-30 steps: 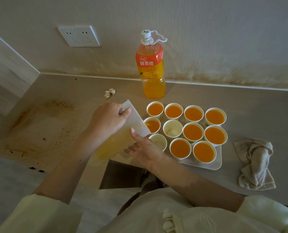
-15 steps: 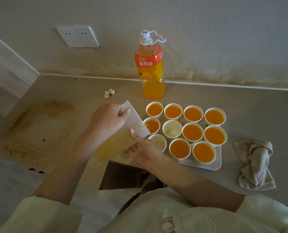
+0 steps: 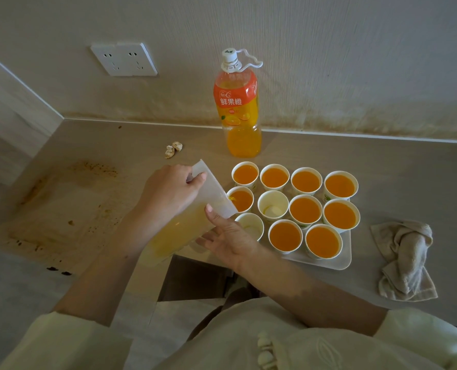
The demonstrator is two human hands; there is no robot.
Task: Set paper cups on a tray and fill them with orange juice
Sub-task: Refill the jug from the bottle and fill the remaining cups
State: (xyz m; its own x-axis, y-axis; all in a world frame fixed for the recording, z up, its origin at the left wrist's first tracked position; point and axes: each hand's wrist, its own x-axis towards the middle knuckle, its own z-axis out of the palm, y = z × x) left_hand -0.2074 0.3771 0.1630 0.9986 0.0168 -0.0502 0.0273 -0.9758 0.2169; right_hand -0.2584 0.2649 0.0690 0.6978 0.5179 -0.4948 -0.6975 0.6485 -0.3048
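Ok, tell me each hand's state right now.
Left hand: closed, gripping the juice jug.
Right hand: open, thumb and straight fingers steadying the jug.

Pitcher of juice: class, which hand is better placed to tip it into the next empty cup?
Left. The left hand grips the tilted pitcher; the right hand only steadies its side near the empty cup.
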